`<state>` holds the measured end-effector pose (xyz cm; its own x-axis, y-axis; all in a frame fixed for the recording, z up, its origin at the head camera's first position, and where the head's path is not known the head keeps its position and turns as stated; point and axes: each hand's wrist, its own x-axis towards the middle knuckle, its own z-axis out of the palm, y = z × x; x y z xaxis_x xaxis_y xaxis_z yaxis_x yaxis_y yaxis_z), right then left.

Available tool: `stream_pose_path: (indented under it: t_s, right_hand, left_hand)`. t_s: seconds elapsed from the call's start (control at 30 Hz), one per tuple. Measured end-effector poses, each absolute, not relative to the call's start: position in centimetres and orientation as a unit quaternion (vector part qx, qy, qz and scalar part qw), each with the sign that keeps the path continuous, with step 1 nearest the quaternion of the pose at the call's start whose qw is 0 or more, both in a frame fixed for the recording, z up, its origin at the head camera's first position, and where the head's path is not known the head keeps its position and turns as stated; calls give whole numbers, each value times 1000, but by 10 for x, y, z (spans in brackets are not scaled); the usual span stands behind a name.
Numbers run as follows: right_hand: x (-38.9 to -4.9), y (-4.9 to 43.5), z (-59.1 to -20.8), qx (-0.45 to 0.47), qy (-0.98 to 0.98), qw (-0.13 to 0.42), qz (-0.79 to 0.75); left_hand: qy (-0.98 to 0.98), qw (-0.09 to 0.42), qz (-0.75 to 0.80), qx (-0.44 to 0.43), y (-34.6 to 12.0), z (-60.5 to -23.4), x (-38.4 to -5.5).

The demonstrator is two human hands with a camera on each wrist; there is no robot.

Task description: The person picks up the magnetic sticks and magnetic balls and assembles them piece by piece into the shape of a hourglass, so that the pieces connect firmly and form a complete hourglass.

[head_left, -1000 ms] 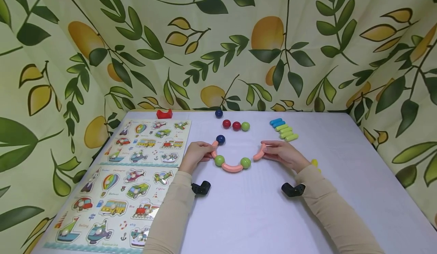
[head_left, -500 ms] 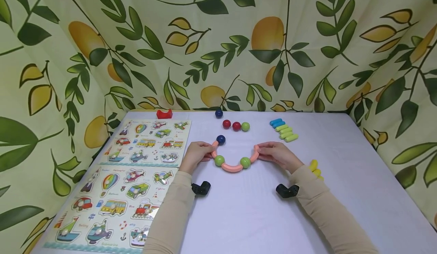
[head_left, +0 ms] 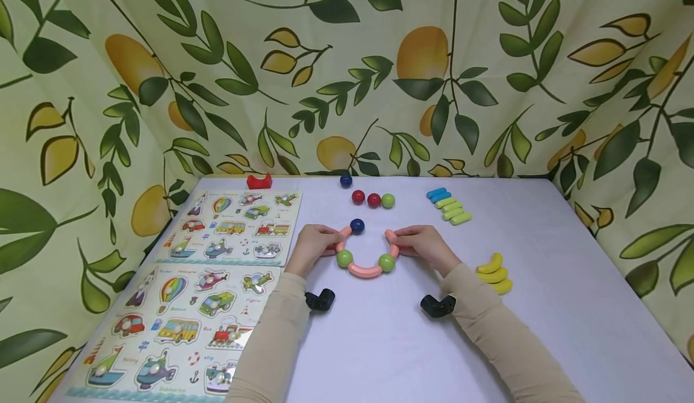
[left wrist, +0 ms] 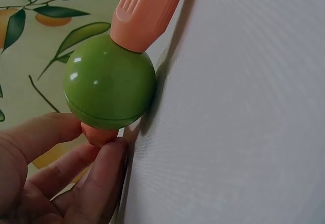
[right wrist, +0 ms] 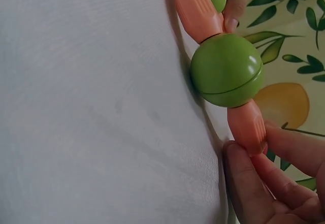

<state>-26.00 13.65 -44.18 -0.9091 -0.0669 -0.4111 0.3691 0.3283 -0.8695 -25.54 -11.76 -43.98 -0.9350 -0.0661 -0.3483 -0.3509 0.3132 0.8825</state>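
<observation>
A curved pink rod (head_left: 343,240), pinched by my left hand (head_left: 314,247), has a dark blue ball (head_left: 357,226) at its upper end and a green ball (head_left: 344,259) at its lower end. A second pink rod (head_left: 364,271) joins that ball to another green ball (head_left: 387,262) on the right. From there a third pink rod (head_left: 393,249) rises, its upper part between the thumb and fingers of my right hand (head_left: 425,247). Together the pieces form a U with a gap at the top. In the right wrist view this green ball (right wrist: 227,70) meets both rods.
Behind lie two red balls (head_left: 374,200), a green ball (head_left: 388,200) and a blue ball (head_left: 346,181). Short blue and lime rods (head_left: 451,206) are at the back right, yellow curved rods (head_left: 494,274) at right. Two picture puzzle boards (head_left: 179,324) and a red block (head_left: 259,181) are at left.
My right hand has moved left with its pink rod, which now meets the right green ball. The rod's upper end has swung inward; the blue ball has shifted slightly right.
</observation>
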Motion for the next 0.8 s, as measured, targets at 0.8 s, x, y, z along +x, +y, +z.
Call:
stream_pose_path:
  t_s: [0.8]
  right_hand:
    - [-260, 125, -439, 70, 814, 193, -543]
  left_hand:
    - [826, 155, 535, -89, -109, -435, -251]
